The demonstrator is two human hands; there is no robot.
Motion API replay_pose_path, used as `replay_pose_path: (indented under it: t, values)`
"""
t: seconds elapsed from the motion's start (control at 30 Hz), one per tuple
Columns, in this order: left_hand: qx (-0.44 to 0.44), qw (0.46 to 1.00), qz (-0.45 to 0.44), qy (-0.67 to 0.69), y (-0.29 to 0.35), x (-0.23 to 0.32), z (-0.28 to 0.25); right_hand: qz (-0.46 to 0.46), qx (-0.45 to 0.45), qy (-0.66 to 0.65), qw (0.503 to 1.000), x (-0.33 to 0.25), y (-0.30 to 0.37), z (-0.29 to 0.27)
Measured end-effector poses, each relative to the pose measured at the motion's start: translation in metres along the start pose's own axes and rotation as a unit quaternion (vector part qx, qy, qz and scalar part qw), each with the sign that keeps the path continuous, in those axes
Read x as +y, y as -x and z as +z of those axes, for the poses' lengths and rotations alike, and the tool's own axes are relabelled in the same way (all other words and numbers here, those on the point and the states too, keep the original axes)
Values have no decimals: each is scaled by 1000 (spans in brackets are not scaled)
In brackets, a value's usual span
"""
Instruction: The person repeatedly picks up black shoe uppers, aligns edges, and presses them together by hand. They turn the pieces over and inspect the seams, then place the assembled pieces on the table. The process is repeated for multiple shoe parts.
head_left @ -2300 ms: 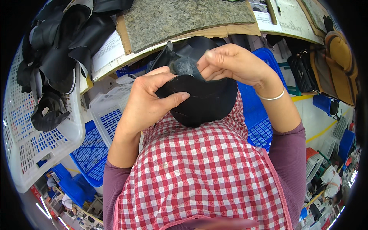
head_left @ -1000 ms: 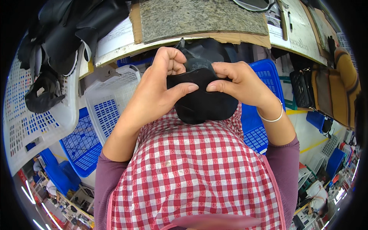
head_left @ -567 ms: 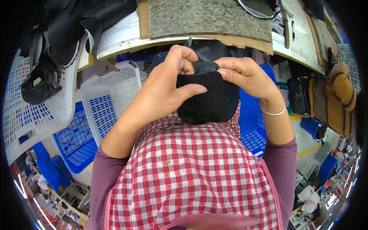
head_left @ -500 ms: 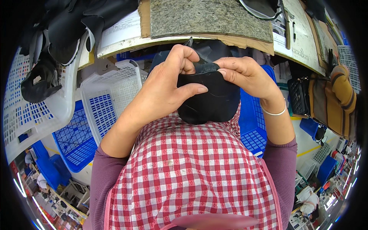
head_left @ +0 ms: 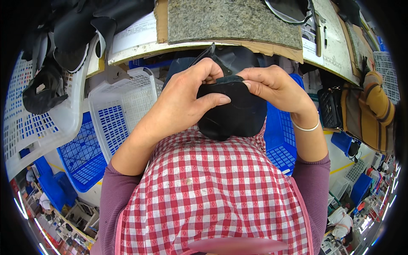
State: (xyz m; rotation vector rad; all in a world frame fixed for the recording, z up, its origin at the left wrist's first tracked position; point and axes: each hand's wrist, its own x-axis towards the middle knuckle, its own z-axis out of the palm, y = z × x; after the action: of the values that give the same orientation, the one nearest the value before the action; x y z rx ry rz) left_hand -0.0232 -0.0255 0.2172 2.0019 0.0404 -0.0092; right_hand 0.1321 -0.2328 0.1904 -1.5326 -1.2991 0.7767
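Observation:
A black leather piece (head_left: 233, 114), which looks like a shoe upper, rests against my lap between my hands. My left hand (head_left: 180, 95) grips its left side, thumb lying across the near face and curled fingers behind the top edge. At the upper right edge, my right hand (head_left: 272, 88) pinches the leather between thumb and fingers. A narrow grey-black strip of the edge stands folded up between the two hands. More black leather (head_left: 233, 57) shows beyond them, under the table edge. The left fingertips are partly hidden behind the piece.
Ahead is a worktable with a speckled stone slab (head_left: 233, 21) on cardboard. A hammer (head_left: 318, 36) and a pen (head_left: 326, 36) lie to its right. Black leather pieces (head_left: 72, 32) are heaped at left, near a white basket (head_left: 95, 106) and blue basket (head_left: 80, 170). A black quilted bag (head_left: 330, 106) hangs right.
The top edge strip between my hands now stands folded more upright and neater. My right hand has shifted slightly down and keeps its pinch; the left hand stays nearly in place.

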Motion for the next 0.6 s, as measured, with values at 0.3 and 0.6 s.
replay_pose_path:
  t: [0.3, 0.6]
  values:
    - [-2, 998, -3, 70, -2, -7, 3, 81, 39, -134, 987, 9, 1, 6]
    - [2, 979, -69, 192, -3, -22, 5, 150, 21, -217, 964, 12, 4, 23]
